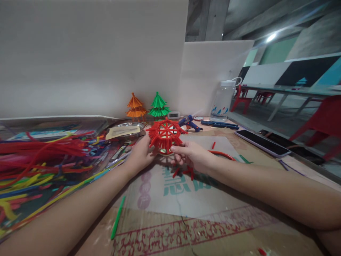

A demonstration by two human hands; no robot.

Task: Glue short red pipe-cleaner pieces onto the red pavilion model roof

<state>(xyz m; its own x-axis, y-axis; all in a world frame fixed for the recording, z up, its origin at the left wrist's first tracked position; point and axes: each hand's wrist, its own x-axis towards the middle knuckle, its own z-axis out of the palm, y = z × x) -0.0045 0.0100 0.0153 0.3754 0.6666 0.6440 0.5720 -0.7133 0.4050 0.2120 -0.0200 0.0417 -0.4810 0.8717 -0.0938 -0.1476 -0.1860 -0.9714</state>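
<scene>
Between my hands is a round red pipe-cleaner frame (167, 133) with spokes across its top and a fringe of short pieces round its rim. My left hand (142, 153) grips its left side, the fingertips partly hidden behind it. At its lower right, my right hand (190, 153) pinches the fringe between thumb and fingers. Short red pipe-cleaner pieces (188, 173) lie on the white sheet (170, 199) below. Behind the frame stand an orange pipe-cleaner tree (133, 105) and a green pipe-cleaner tree (158, 106).
Many coloured pipe cleaners (39, 160) are heaped on the left. A metal dish (133, 128), a blue glue gun (190, 122), blue-handled pliers (220, 124) and a clear water bottle (220, 101) stand along the back. A phone (262, 142) lies at right; a green strip (118, 217) lies in front.
</scene>
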